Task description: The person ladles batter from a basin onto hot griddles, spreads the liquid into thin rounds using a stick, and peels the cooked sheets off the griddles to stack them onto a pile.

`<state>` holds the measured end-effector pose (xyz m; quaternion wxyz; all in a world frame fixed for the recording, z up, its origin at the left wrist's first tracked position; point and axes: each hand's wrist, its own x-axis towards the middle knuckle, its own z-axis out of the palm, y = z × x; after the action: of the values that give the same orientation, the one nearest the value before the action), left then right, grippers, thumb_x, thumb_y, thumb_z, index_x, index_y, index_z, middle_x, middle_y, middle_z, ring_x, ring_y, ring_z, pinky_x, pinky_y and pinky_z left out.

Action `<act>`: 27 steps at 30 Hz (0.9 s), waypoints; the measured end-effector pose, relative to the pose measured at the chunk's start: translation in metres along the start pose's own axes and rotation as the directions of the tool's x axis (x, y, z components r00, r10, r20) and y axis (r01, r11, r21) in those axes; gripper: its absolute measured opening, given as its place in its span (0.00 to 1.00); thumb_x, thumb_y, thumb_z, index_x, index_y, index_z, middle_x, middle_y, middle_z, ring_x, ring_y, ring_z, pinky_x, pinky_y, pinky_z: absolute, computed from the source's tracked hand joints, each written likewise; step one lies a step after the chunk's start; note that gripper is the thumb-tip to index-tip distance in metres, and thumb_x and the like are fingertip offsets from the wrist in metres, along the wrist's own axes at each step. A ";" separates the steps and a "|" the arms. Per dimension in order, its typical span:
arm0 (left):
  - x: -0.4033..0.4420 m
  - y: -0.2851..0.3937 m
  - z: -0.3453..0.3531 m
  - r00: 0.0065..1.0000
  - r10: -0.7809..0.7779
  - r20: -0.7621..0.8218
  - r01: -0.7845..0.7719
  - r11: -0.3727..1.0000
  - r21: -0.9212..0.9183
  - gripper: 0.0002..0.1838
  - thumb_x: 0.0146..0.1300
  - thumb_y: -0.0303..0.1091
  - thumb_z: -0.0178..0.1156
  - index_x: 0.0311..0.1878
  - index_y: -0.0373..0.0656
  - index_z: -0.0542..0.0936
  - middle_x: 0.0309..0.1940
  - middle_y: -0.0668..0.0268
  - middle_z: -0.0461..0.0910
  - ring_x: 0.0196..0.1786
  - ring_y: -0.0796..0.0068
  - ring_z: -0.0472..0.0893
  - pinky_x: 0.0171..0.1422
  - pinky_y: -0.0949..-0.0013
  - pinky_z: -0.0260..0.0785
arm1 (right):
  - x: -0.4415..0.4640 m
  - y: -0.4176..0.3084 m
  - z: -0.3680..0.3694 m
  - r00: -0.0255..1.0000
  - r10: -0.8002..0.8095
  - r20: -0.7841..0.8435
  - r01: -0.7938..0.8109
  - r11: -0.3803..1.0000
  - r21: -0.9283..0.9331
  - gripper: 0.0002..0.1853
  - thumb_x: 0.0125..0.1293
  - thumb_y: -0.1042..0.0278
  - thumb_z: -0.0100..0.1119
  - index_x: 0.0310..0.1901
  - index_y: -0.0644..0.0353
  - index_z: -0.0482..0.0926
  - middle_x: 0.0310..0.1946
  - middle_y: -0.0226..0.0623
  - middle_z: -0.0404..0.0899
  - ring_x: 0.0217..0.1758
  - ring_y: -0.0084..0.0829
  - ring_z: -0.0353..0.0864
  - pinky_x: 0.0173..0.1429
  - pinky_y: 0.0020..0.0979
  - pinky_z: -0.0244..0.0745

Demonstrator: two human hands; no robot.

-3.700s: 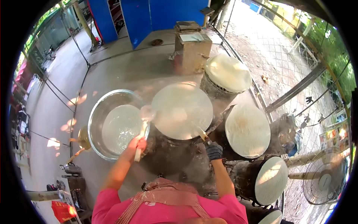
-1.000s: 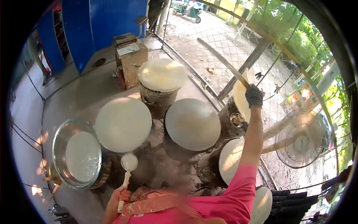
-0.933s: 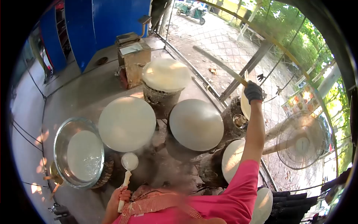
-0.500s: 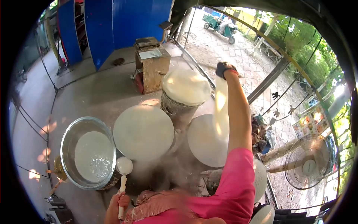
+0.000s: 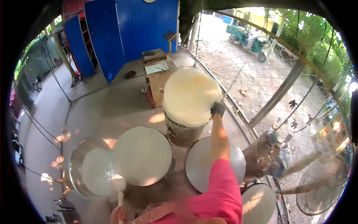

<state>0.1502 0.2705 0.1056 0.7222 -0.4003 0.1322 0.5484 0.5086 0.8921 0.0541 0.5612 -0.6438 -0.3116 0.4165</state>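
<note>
Round sheet (image 5: 191, 95) at right hand (image 5: 217, 109), ladle (image 5: 119, 183) in left hand (image 5: 119, 214)

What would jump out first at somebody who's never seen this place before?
Probably the big pale round surfaces around the person, with a metal basin of whitish liquid at the left. Next, the gloved right hand, stretched out to the round stack on the drum, and the tall blue panels behind.
</note>
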 end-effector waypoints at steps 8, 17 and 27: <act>0.004 -0.008 -0.018 0.988 0.137 0.071 -0.133 0.989 -0.058 0.13 0.61 0.33 0.44 0.47 0.45 0.70 0.12 0.73 0.57 0.13 0.84 0.59 0.16 0.79 0.56 | 0.043 0.152 0.030 0.937 0.263 -0.229 -0.253 0.965 0.073 0.04 0.49 0.71 0.51 0.21 0.58 0.71 0.13 0.38 0.72 0.13 0.32 0.69 0.19 0.36 0.63; -0.008 -0.004 -0.007 0.833 0.542 0.109 -0.539 0.754 0.374 0.07 0.63 0.37 0.44 0.32 0.46 0.66 0.12 0.77 0.56 0.12 0.89 0.56 0.13 0.83 0.48 | 0.056 0.162 -0.004 0.917 -0.327 -0.227 0.164 0.831 -0.532 0.31 0.44 0.44 0.62 0.42 0.62 0.70 0.22 0.40 0.77 0.22 0.37 0.76 0.28 0.36 0.71; -0.084 0.199 -0.098 0.764 0.548 0.340 -0.644 0.634 0.427 0.16 0.59 0.44 0.52 0.45 0.45 0.67 0.14 0.72 0.62 0.11 0.85 0.59 0.10 0.83 0.52 | -0.396 0.093 0.169 0.481 0.288 0.828 0.651 0.515 -0.558 0.17 0.50 0.56 0.58 0.39 0.57 0.77 0.15 0.39 0.73 0.15 0.30 0.70 0.23 0.32 0.66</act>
<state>-0.0342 0.1571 0.0091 0.5880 -0.0720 0.3352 0.7327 0.1705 0.6097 0.0325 -0.0049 -0.4838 -0.7799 0.3971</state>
